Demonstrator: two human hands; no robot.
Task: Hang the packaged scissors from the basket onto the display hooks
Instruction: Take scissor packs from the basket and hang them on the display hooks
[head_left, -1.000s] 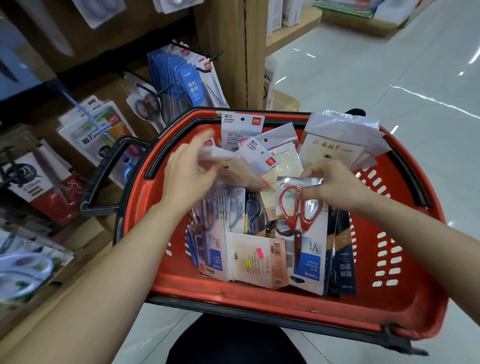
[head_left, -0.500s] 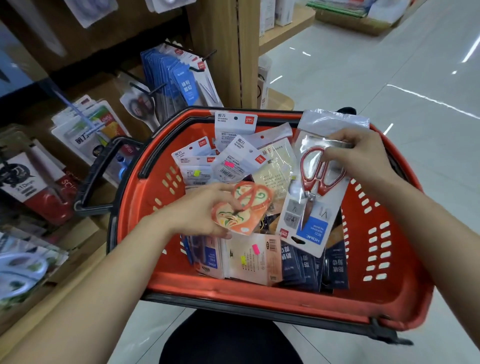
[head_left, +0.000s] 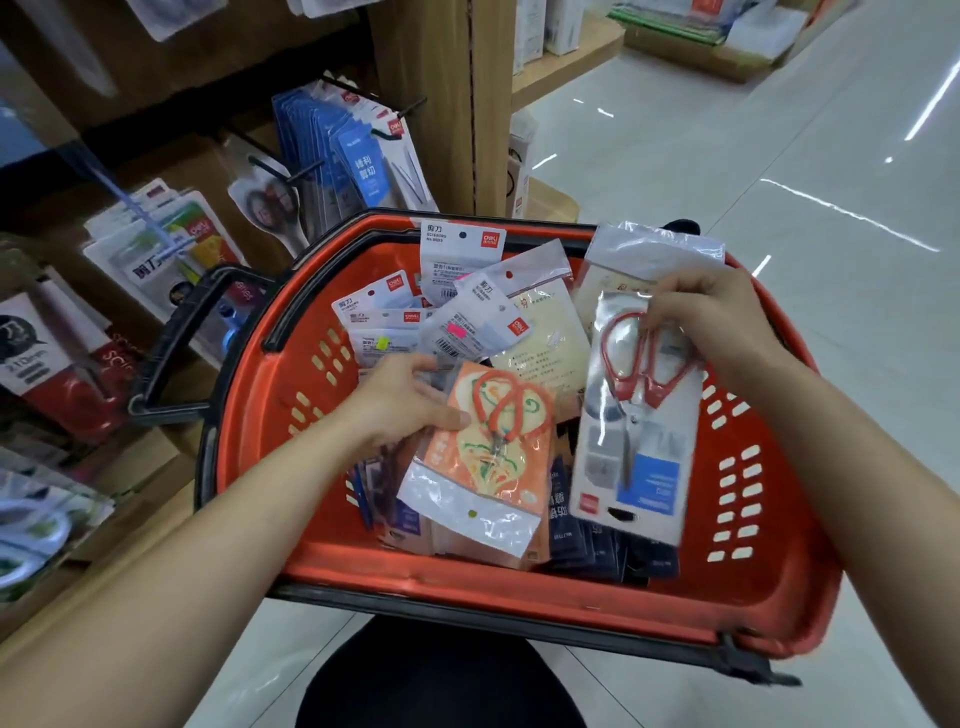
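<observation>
**Head camera: two packs in hand, none of them on a hook yet**

Head view looks down into a red basket (head_left: 756, 525) at the near centre, heaped with packaged scissors. The left hand (head_left: 408, 400) grips an orange pack (head_left: 493, 467) by its upper left edge, thumb on the front and the other fingers curled behind it, just above the heap. The right hand (head_left: 724, 317) pinches a clear pack of red-handled scissors (head_left: 641, 421) near its top, fingers (head_left: 670, 306) bent over the handles, so the pack hangs over the right side of the basket.

As a judgement, the task is at an early stage. Two packs are picked out, neither has reached the display hooks (head_left: 402, 117), and many more lie in the basket. The hooks at far left already carry blue packs (head_left: 358, 161) and others, so hanging room looks tight.

The way to the hooks runs left and far, over the basket rim and its raised black handle (head_left: 171, 358), past a wooden post (head_left: 441, 104). A swinging pack could catch on either one. The shiny floor (head_left: 753, 171) at right lies open.
</observation>
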